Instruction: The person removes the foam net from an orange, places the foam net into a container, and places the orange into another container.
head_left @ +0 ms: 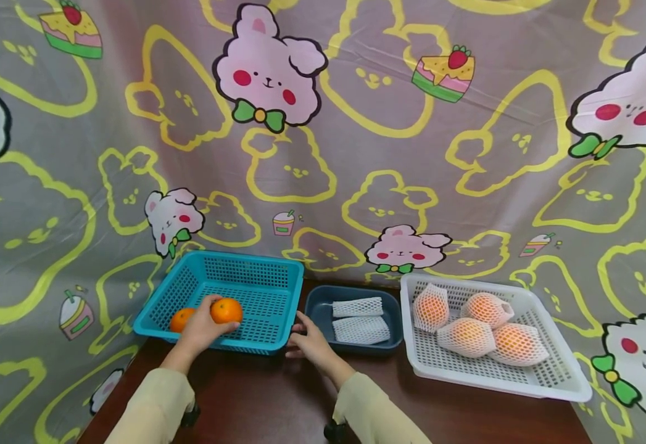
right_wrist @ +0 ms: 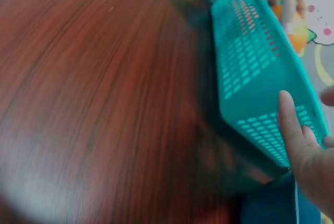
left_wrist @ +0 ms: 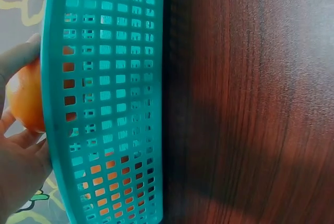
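My left hand (head_left: 200,328) holds an orange (head_left: 226,311) at the near side of the teal basket (head_left: 286,269), thumb and fingers on either side of it. A second orange (head_left: 181,320) lies in the basket's near left corner, partly hidden by that hand. In the left wrist view the held orange (left_wrist: 27,97) shows at the basket's rim. My right hand (head_left: 313,342) is by the basket's near right corner, fingers spread and holding nothing. In the right wrist view its thumb lies close to the basket wall (right_wrist: 261,85); whether it touches I cannot tell.
Right of the teal basket, a dark blue tray (head_left: 314,300) holds two white foam net sleeves (head_left: 360,330). Farther right, a white basket (head_left: 419,364) contains several fruits in foam nets (head_left: 465,337). A patterned cloth (head_left: 356,154) hangs behind the brown table (head_left: 267,394).
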### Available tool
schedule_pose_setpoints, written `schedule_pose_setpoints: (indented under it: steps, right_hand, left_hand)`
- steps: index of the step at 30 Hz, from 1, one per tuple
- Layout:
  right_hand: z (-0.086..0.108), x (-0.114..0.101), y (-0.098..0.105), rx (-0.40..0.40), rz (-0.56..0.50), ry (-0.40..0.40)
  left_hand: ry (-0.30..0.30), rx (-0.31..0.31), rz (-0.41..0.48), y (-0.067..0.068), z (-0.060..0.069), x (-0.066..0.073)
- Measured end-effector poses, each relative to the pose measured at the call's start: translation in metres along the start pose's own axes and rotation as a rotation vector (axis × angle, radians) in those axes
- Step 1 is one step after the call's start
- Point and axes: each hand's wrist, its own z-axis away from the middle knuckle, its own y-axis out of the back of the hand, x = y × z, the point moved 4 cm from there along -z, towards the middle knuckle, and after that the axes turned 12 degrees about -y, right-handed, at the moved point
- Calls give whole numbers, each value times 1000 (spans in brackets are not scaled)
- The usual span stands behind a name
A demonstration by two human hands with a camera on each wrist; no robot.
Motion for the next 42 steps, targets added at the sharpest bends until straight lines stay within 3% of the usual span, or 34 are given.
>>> schedule_pose_setpoints:
  steps: [3,14,22,35,42]
  right_hand:
    - [-2,-4,-1,26,-31,7]
    - [-4,-11,-6,92,107,22]
    - [-8,-10,-8,111,113,-8]
    - [-11,-11,-8,114,93,-4]
    - [-10,-9,-7,118,67,-18]
  left_hand:
    - [17,-19,-42,-2,-3,-3]
    - [62,-129,-100,-3,-9,-10]
    - [99,-217,-177,-5,-16,-19]
    - [96,-253,-259,-4,-24,-17]
    - [98,-286,-233,-8,-28,-18]
